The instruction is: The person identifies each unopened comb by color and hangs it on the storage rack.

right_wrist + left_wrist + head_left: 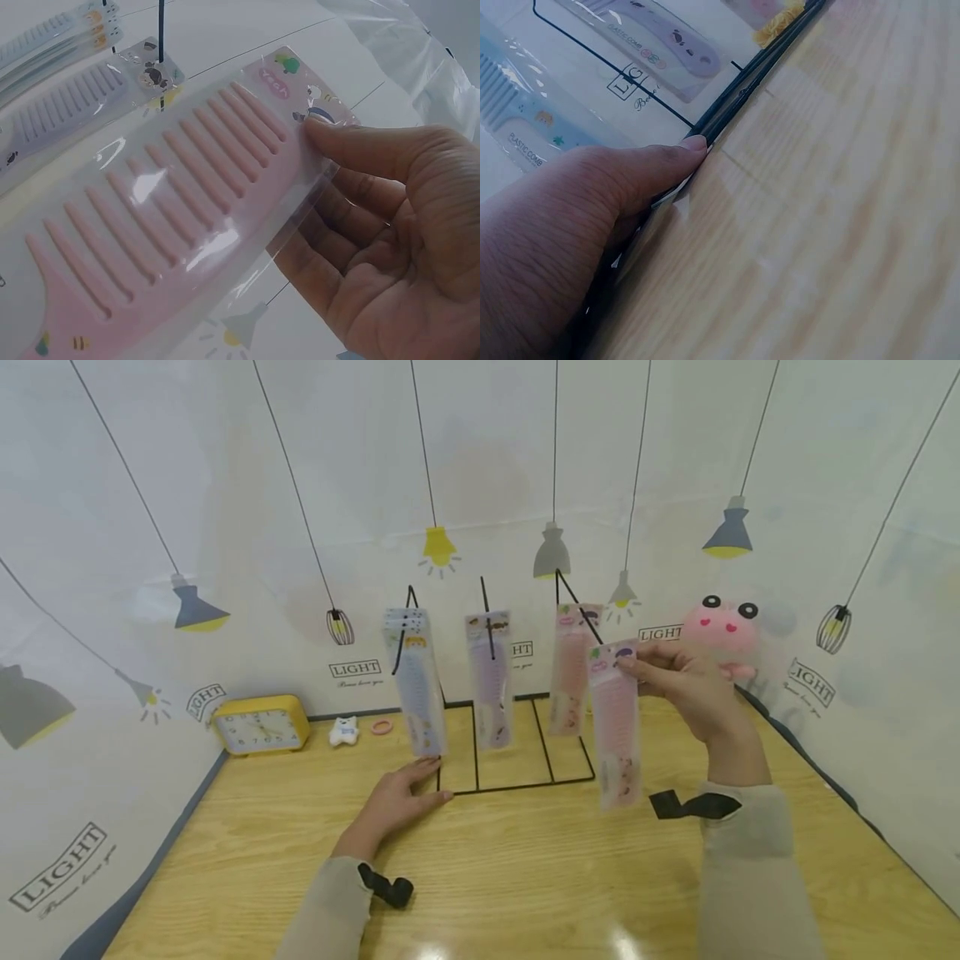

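In our right wrist view the pink comb (157,225) runs off the lower left edge; the clock (260,725) face at our head view's left is too small to read.

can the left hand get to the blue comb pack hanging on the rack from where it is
Probably yes. The left hand rests flat on the table at the rack's base, right below the blue comb pack on the leftmost hook. Nothing stands between them, and the right hand holds the pink comb pack off to the side.

You can read "LIGHT" printed repeatedly on the white lamp-patterned backdrop (352,669), and "PLASTIC COMB" on the packaged lilac plastic comb (660,46).
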`<state>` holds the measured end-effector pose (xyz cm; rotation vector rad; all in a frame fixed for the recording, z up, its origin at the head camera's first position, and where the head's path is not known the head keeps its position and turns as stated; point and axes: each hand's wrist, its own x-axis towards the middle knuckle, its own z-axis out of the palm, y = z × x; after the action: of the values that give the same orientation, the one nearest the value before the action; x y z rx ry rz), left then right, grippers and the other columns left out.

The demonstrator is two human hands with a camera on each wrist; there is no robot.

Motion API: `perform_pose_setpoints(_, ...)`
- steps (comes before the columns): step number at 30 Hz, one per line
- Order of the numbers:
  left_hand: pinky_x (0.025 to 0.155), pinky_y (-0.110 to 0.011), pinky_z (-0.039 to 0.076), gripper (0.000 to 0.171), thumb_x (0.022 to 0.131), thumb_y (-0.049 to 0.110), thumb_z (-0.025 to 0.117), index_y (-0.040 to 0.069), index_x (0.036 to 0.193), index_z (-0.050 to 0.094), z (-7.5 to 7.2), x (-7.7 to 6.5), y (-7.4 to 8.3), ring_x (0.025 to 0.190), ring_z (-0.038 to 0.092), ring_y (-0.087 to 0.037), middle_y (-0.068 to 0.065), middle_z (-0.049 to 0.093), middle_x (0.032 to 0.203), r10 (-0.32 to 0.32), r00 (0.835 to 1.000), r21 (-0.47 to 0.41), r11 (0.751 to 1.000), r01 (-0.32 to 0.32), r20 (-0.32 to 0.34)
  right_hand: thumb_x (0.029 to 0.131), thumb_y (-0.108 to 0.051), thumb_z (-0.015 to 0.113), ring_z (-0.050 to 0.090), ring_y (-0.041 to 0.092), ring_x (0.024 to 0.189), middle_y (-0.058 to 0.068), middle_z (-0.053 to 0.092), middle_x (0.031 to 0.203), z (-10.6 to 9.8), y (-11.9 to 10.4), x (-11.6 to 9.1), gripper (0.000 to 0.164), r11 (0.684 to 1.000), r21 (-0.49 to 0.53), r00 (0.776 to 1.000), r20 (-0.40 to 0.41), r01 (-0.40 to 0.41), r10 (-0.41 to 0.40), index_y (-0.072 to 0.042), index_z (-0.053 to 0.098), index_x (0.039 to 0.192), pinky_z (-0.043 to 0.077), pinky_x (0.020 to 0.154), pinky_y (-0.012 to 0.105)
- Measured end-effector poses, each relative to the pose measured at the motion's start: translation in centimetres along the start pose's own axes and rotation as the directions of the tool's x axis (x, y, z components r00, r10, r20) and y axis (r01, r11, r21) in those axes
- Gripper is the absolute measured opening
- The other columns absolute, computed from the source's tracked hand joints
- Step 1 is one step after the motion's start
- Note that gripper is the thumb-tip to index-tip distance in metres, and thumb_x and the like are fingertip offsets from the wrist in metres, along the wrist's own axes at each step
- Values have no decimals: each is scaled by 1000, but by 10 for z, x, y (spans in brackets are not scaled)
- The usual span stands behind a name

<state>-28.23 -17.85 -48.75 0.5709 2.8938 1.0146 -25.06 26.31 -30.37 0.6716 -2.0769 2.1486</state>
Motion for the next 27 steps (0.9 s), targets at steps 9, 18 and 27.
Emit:
perform_pose_setpoints(9,118,-51,29,71,89,58,69,27,151,49,0,1,1,146,35,-27,7,40,157,-20,1000,14,1000,19,8,98,-5,65,68,14,89,1,72,98,5,11,9,11,999,-1,999,6,39,-39,1,72,104,59,82,29)
perform_pose_setpoints(18,118,-53,27,70,91,54,70,24,151,49,-4,-3,5,146,34,-30,4,40,157,-9,1000,2,1000,9,8,97,-11,68,69,14,86,1,75,95,13,17,14,15,999,-40,995,-89,34,-37,3,72,103,60,79,28)
perform_pose_setpoints(27,118,-52,29,70,90,55,69,27,151,49,-2,-2,3,146,35,-27,7,40,157,-14,1000,-3,1000,14,9,98,-29,68,69,14,93,-3,73,98,17,47,24,30,986,-148,989,-136,-73,53,-2,69,110,58,86,28)
